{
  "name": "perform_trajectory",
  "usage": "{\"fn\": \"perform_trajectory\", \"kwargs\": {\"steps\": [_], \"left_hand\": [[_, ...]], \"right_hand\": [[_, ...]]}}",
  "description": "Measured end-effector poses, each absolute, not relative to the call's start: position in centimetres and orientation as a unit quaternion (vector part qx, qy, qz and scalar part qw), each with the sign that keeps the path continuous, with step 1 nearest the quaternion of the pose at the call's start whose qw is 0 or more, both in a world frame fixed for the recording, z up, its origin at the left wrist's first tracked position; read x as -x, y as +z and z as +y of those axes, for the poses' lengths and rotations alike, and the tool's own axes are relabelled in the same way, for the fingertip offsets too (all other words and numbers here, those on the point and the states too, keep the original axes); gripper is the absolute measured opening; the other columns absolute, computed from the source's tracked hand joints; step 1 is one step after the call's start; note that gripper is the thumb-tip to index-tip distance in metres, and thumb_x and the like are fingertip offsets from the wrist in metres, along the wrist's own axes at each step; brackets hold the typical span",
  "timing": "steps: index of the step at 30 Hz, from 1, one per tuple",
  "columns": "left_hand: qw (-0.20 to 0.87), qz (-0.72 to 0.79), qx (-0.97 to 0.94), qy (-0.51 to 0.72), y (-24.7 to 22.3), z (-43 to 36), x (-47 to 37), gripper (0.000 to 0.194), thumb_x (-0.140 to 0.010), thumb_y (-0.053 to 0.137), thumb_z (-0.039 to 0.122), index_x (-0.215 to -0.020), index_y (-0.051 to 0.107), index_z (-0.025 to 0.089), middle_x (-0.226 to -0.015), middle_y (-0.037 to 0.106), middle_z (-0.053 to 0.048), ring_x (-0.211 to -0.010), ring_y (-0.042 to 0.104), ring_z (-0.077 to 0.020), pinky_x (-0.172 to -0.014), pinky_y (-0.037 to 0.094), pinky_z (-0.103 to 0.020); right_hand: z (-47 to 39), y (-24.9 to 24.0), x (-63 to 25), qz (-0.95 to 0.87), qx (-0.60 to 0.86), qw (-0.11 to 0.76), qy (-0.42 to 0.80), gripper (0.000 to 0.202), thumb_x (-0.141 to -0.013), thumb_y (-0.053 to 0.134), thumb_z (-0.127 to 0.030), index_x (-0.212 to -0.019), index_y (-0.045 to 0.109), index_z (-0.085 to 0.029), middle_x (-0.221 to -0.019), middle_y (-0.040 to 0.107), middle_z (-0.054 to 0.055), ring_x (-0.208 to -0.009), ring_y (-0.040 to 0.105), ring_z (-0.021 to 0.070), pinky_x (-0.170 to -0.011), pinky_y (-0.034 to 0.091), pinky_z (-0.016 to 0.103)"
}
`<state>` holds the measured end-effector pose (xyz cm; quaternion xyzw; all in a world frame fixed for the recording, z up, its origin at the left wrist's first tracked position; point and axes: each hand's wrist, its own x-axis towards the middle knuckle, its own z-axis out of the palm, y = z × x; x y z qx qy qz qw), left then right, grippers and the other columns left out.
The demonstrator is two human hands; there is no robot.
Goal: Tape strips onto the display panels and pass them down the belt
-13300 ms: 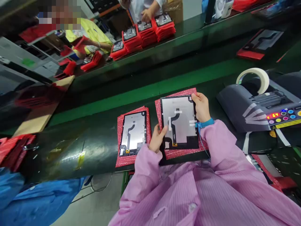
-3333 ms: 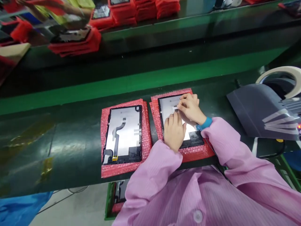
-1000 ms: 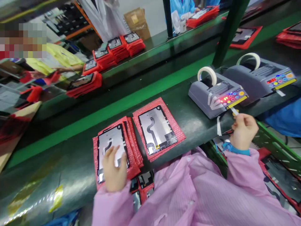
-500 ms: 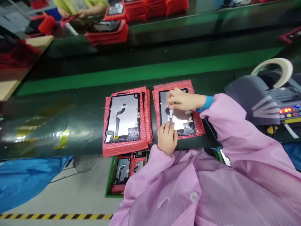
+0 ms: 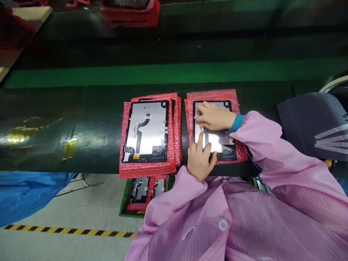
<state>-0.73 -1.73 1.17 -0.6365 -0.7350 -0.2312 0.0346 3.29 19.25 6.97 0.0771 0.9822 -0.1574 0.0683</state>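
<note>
A tablet screen panel [image 5: 216, 146], silver-backed with a black frame, lies on red bubble-wrap sleeves [image 5: 212, 95] in front of me. My right hand [image 5: 213, 116], with a blue wristband, rests over its upper part. The fingers are curled together near a dark ribbon cable [image 5: 206, 137]; a bit of white shows by the fingertips, but what they grip is hidden. Over the lower left edge is my left hand [image 5: 199, 161], index finger stretched along the cable and thumb spread. Left of it, a similar screen panel [image 5: 149, 136] sits face down on more bubble-wrap sleeves [image 5: 148, 169].
A dark green bench [image 5: 89, 137] runs across, with yellow tape [image 5: 69, 148] stuck on it. A grey tape dispenser [image 5: 310, 119] holding white strips stands at right. Below the bench is a green crate [image 5: 123, 201] of panels. Red sleeves [image 5: 133, 16] are stacked beyond.
The white tape strip that stretched between my hands now barely shows. My left index finger has extended up toward my right fingertips. The view has tilted down and turned slightly left.
</note>
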Motion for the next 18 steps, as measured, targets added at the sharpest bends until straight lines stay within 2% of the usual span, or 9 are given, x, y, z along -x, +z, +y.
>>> {"fn": "perform_trajectory", "kwargs": {"steps": [2, 5, 8, 10, 13, 15, 16, 18], "left_hand": [[0.022, -0.746, 0.639, -0.183, 1.7, -1.2, 0.8, 0.034, -0.095, 0.054, 0.044, -0.110, 0.068, 0.018, -0.150, 0.052, -0.018, -0.094, 0.058, -0.0282, -0.080, 0.049, -0.043], [0.009, -0.753, 0.643, -0.144, 2.3, -0.6, 0.7, 0.033, -0.094, 0.056, 0.045, -0.108, 0.068, 0.018, -0.146, 0.056, -0.018, -0.096, 0.058, -0.0295, -0.080, 0.049, -0.043], [0.015, -0.748, 0.648, -0.145, 2.5, -0.6, 0.5, 0.029, -0.094, 0.057, 0.040, -0.106, 0.068, 0.016, -0.138, 0.061, -0.020, -0.096, 0.058, -0.0300, -0.083, 0.050, -0.044], [0.018, -0.738, 0.656, -0.158, 2.5, -0.6, 0.7, 0.029, -0.095, 0.057, 0.037, -0.107, 0.068, 0.014, -0.133, 0.063, -0.021, -0.098, 0.059, -0.0308, -0.088, 0.050, -0.045], [0.011, -0.724, 0.666, -0.182, 2.4, 0.1, 1.4, 0.036, -0.097, 0.052, 0.036, -0.117, 0.065, 0.009, -0.122, 0.066, -0.021, -0.103, 0.059, -0.0321, -0.092, 0.049, -0.046], [0.010, -0.728, 0.660, -0.185, 2.3, 1.0, 1.9, 0.046, -0.098, 0.050, 0.040, -0.126, 0.062, 0.005, -0.113, 0.065, -0.021, -0.103, 0.059, -0.0328, -0.092, 0.050, -0.045], [0.009, -0.735, 0.654, -0.181, 2.3, 1.6, 2.0, 0.051, -0.097, 0.049, 0.041, -0.130, 0.060, 0.004, -0.111, 0.063, -0.021, -0.102, 0.060, -0.0331, -0.091, 0.051, -0.045], [0.006, -0.753, 0.638, -0.163, 2.3, 2.6, 2.1, 0.058, -0.096, 0.049, 0.044, -0.136, 0.058, 0.003, -0.108, 0.060, -0.021, -0.099, 0.060, -0.0335, -0.088, 0.052, -0.045]], "right_hand": [[19.5, 6.7, -3.2, 0.985, -0.092, 0.032, -0.141, 0.014, -0.090, 0.065, -0.030, -0.090, 0.068, -0.017, -0.117, 0.055, 0.014, -0.118, 0.040, 0.0336, -0.099, 0.031, 0.047], [20.4, 6.5, -2.8, 0.980, -0.165, -0.019, -0.114, 0.028, -0.083, 0.074, -0.037, -0.098, 0.066, -0.015, -0.119, 0.055, 0.016, -0.119, 0.040, 0.0372, -0.100, 0.031, 0.051], [19.8, 7.6, -4.4, 0.955, -0.272, -0.083, -0.087, 0.029, -0.089, 0.065, -0.035, -0.107, 0.063, -0.012, -0.122, 0.055, 0.019, -0.119, 0.042, 0.0380, -0.099, 0.035, 0.054], [17.7, 9.1, -7.5, 0.932, -0.320, -0.143, -0.090, 0.026, -0.095, 0.056, -0.034, -0.110, 0.062, -0.013, -0.121, 0.057, 0.018, -0.116, 0.046, 0.0351, -0.097, 0.039, 0.052], [12.4, 11.2, -14.8, 0.882, -0.356, -0.279, -0.130, 0.022, -0.098, 0.051, -0.035, -0.109, 0.062, -0.018, -0.110, 0.063, 0.012, -0.102, 0.055, 0.0265, -0.091, 0.046, 0.044], [9.1, 11.5, -20.9, 0.784, -0.441, -0.415, -0.138, 0.015, -0.097, 0.053, -0.034, -0.102, 0.061, -0.021, -0.095, 0.064, 0.006, -0.081, 0.057, 0.0195, -0.075, 0.048, 0.035], [8.0, 11.3, -24.1, 0.700, -0.506, -0.491, -0.114, 0.012, -0.096, 0.055, -0.033, -0.097, 0.061, -0.022, -0.087, 0.062, 0.004, -0.073, 0.055, 0.0172, -0.067, 0.045, 0.033], [7.3, 10.1, -30.9, 0.497, -0.624, -0.603, -0.014, 0.010, -0.092, 0.058, -0.031, -0.087, 0.057, -0.022, -0.080, 0.056, 0.002, -0.069, 0.052, 0.0169, -0.064, 0.042, 0.033]]}}
